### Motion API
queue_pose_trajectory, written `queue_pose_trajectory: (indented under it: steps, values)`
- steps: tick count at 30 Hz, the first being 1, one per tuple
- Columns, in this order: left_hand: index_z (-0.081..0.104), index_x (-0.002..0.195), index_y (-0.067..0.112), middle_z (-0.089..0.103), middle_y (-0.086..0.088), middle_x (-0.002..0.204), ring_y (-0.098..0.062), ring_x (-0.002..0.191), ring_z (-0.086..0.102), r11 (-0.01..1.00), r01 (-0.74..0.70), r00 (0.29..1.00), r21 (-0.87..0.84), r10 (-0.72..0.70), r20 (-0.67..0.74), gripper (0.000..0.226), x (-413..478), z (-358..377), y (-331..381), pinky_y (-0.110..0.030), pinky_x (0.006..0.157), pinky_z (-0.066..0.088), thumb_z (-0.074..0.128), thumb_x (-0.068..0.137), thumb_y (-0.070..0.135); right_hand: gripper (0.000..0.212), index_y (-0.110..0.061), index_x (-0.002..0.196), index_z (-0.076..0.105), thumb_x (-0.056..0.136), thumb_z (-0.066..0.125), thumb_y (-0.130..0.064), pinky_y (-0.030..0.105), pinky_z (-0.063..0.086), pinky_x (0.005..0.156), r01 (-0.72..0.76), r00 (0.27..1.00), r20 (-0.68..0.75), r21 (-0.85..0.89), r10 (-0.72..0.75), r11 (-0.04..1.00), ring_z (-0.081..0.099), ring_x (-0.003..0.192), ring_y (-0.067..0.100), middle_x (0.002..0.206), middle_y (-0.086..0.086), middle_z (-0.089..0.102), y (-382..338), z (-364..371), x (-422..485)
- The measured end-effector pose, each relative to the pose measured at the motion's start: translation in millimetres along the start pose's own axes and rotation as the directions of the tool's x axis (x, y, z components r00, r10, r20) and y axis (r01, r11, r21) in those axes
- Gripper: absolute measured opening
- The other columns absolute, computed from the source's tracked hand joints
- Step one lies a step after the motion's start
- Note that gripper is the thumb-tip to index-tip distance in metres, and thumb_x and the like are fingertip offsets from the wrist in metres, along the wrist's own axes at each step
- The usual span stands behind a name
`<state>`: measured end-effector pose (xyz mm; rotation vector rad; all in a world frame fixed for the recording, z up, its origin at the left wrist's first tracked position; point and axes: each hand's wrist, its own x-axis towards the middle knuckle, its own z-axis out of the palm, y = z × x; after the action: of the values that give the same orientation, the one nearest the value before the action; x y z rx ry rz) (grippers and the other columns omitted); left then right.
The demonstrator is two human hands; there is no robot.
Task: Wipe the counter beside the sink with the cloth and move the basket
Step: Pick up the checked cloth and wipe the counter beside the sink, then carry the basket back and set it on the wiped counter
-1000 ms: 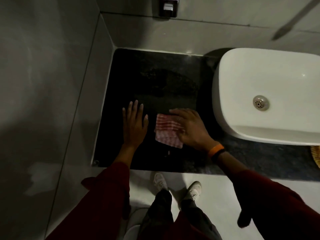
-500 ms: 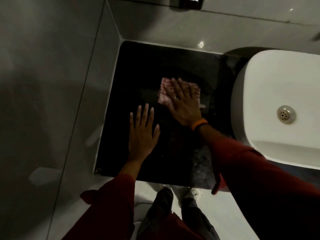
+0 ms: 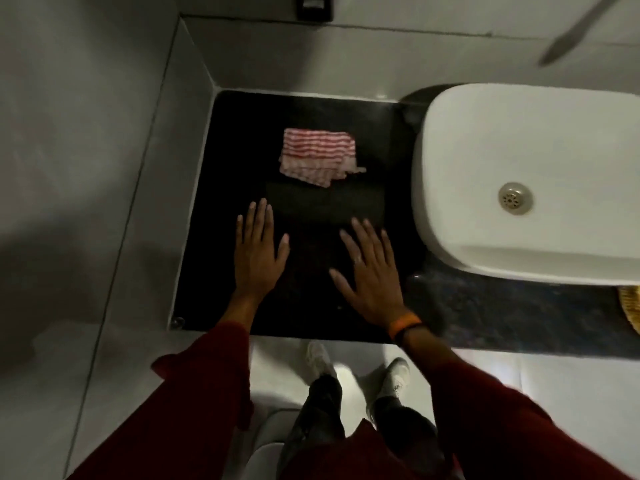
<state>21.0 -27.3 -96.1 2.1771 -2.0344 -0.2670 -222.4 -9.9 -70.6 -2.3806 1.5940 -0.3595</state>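
A red-and-white striped cloth (image 3: 317, 155) lies folded and alone on the black counter (image 3: 239, 140), toward its back half. My left hand (image 3: 258, 254) rests flat on the counter with fingers spread, well in front of the cloth. My right hand (image 3: 369, 271), with an orange band at the wrist, lies flat beside it, fingers apart and holding nothing. A sliver of the woven yellow basket (image 3: 631, 311) shows at the right edge, in front of the sink.
The white basin (image 3: 530, 140) with its metal drain (image 3: 515, 198) stands on the counter to the right. Grey tiled walls close the left and back sides. A tap spout (image 3: 568, 39) reaches in at the upper right. My shoes stand below the counter's front edge.
My right hand pushed the cloth toward the back of the counter, let go of it and drew back near the front. The left hand stayed flat in place.
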Motion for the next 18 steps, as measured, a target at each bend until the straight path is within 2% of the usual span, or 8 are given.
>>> queue_pose_trajectory:
  steps: [4,9,13,18]
  values:
    - [0.022,0.157,0.006,0.023,-0.013,0.166,-0.028,0.156,0.017,0.994,-0.107,0.993,-0.003,0.107,0.046,0.069,-51.2,4.8,64.3,-0.050,0.126,0.019,0.029,0.102,0.047,0.078,-0.016,0.158,0.035,0.097,0.047,-0.062,0.059,0.018,0.127,-0.139,0.990,0.028,-0.074,0.141,0.988,0.014,0.160,0.030,0.170,0.013,0.022,59.0,-13.6,-117.2]
    - [0.027,0.155,0.005,0.026,-0.014,0.165,-0.028,0.154,0.023,0.937,-0.341,0.923,-0.076,0.349,0.165,0.073,-119.3,38.0,210.1,-0.043,0.126,0.015,0.036,0.098,0.048,0.089,-0.006,0.155,0.040,0.091,0.056,-0.065,0.060,0.023,0.125,-0.280,0.960,-0.027,-0.132,0.279,0.951,0.025,0.156,0.036,0.166,0.018,0.030,161.1,-55.8,-187.4]
    - [0.043,0.149,0.003,0.042,-0.012,0.158,-0.027,0.148,0.037,0.861,-0.491,0.851,-0.132,0.507,0.139,0.071,-128.2,56.9,349.1,-0.045,0.121,0.034,0.047,0.093,0.047,0.091,-0.004,0.155,0.038,0.091,0.055,-0.066,0.060,0.022,0.126,-0.351,0.930,-0.165,-0.125,0.330,0.928,0.024,0.156,0.036,0.165,0.019,0.033,252.0,-106.4,-218.4]
    - [0.042,0.149,0.003,0.041,-0.014,0.158,-0.028,0.148,0.037,0.780,-0.579,0.793,-0.238,0.606,0.055,0.067,-111.2,72.2,504.4,-0.044,0.121,0.035,0.046,0.097,0.043,0.084,-0.006,0.154,0.041,0.094,0.055,-0.064,0.057,0.018,0.128,-0.430,0.856,-0.357,-0.094,0.373,0.898,0.026,0.156,0.036,0.163,0.019,0.036,366.8,-179.9,-246.0]
